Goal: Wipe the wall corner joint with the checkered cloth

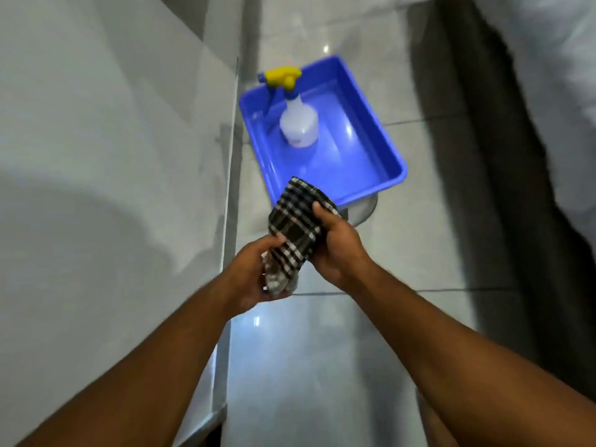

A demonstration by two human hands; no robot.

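Observation:
The black-and-white checkered cloth [295, 229] is held between both hands above the floor. My left hand [250, 279] grips its lower bunched end from below. My right hand [338, 250] holds its right side, thumb on top of the fabric. The cloth's upper end sticks up over the near rim of the blue tub. The wall corner joint [230, 175] runs as a grey strip where the pale wall on the left meets the tiled floor, just left of my hands.
A blue plastic tub [380, 137] sits on the glossy floor tiles ahead, with a white spray bottle [298, 122] with a yellow trigger head standing in it. A dark curtain [483, 156] hangs on the right. The pale wall [113, 156] fills the left.

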